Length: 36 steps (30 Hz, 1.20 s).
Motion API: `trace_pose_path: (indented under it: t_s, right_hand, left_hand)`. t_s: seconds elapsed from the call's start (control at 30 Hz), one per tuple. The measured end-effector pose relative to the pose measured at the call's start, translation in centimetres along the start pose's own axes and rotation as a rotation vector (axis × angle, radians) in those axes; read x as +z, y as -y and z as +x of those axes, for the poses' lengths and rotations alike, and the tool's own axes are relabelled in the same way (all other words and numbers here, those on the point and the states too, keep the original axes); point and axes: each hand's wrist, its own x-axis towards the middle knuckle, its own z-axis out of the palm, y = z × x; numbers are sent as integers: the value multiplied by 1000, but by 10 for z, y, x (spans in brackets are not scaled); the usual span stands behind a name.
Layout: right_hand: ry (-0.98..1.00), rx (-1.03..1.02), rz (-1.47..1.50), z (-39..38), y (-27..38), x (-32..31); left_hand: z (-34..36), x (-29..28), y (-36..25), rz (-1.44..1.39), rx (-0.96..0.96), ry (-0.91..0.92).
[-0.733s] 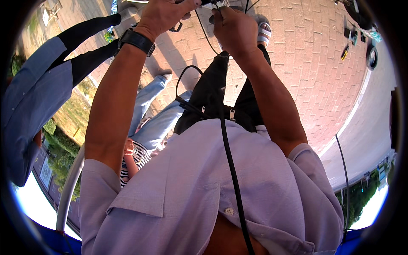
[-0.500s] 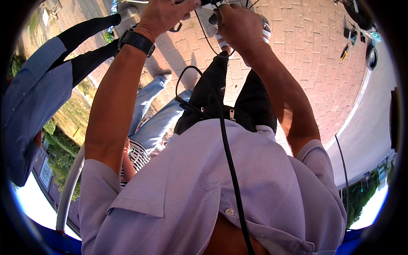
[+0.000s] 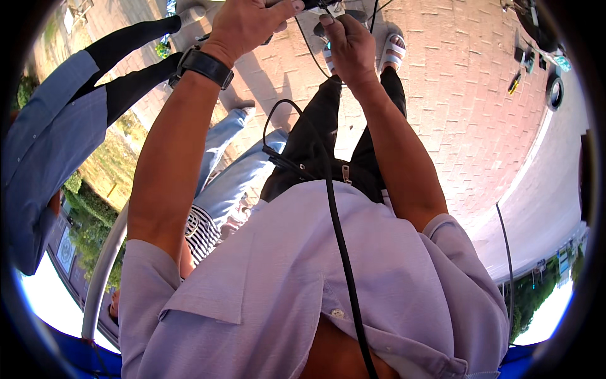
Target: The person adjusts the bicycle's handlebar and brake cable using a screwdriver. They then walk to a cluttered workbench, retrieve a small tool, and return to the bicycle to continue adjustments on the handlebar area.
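At the upper edge, my left hand (image 3: 247, 28), with a black watch (image 3: 207, 66) on its wrist, is closed with its thumb on a black part (image 3: 312, 4) mostly cut off by the frame. My right hand (image 3: 352, 49) is just right of it, thumb and finger pinched together below that part. Whatever small thing sits in this pinch is too hidden to make out. A thin black cable (image 3: 307, 43) hangs down from the black part between my hands and loops toward my right wrist.
A person in a blue-grey shirt (image 3: 63, 120) stands at the left, near another in light jeans (image 3: 237, 167). Brick paving (image 3: 454, 95) lies below. At the right are a tyre (image 3: 554, 92) and a yellow-and-black tool (image 3: 515, 83). A black cable (image 3: 341, 234) runs down my shirt.
My right hand has moved left and turned, so its pinched thumb and finger now show; its elbow has drawn inward. My left hand has barely shifted and keeps its hold.
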Motion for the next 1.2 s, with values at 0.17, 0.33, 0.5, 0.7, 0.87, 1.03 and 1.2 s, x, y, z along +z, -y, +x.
trace_pose_path:
  t_s: [0.17, 0.33, 0.5, 0.7, 0.87, 1.03, 1.2]
  right_hand:
    - [-122, 57, 166, -7, 0, 15]
    - [-169, 253, 723, -18, 15, 39]
    - [-155, 502, 1134, -19, 36, 48]
    - [-164, 677, 1464, -15, 56, 48]
    - [-139, 540, 1222, -15, 52, 39]
    - [-155, 360, 1006, -17, 43, 48]
    - [-33, 191, 578, -22, 17, 38]
  left_hand:
    - [0, 1, 5, -9, 28, -12]
    - [1, 1, 9, -29, 28, 16]
    - [1, 1, 4, -18, 28, 6]
    - [4, 0, 5, -26, -7, 12]
    - [0, 2, -3, 23, -2, -12]
    - [0, 3, 9, -16, 0, -3]
    - [-1, 3, 7, 8, 33, -10]
